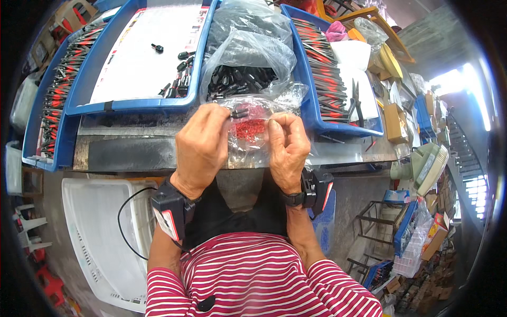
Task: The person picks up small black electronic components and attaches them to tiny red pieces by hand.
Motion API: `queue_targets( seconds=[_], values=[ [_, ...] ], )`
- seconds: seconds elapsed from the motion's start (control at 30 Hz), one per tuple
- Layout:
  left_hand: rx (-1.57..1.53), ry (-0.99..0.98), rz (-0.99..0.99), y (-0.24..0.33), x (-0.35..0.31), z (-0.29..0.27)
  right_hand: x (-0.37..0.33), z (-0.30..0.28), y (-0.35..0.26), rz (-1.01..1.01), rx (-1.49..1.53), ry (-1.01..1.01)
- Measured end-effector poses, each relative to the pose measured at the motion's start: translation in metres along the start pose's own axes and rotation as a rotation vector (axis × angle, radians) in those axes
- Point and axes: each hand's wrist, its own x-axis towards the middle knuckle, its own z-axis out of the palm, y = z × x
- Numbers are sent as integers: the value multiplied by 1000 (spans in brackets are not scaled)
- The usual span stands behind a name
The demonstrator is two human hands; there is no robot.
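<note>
A clear plastic bag [248, 141] with many tiny red parts [249, 130] lies at the table's near edge, between my hands. My left hand [203, 145] is closed beside it, with small black ribbed parts [240, 113] at its fingertips. On the bag's other side, my right hand [288, 148] makes a pinch of thumb and forefinger; what sits between them is too small to make out. Just beyond stands a larger clear bag [252, 46], its mouth open toward me, full of black plastic pieces [240, 79].
A blue tray [132, 108] at the left holds white paper and several black pieces. Red-and-black tools fill the far-left tray [48, 162] and the right tray [348, 128], where pliers [356, 103] lie too. A white crate [87, 232] stands below the table.
</note>
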Motion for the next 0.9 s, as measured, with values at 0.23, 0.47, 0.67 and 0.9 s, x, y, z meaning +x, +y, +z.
queue_targets(
  seconds=[0.23, 0.47, 0.67, 0.9],
  values=[
    [-180, -154, -68, 9, -14, 4, -2, 9, 1, -81, 219, -35],
    [-836, -75, -531, 19, -24, 10, -16, 11, -12, -122, 94, -64],
    [-1014, -94, -653, 21, -32, 6, -19, 6, -3, 247, 294, -113],
    [-896, -261, -702, 27, -48, 8, -16, 3, 1, 449, 732, -139]
  ],
)
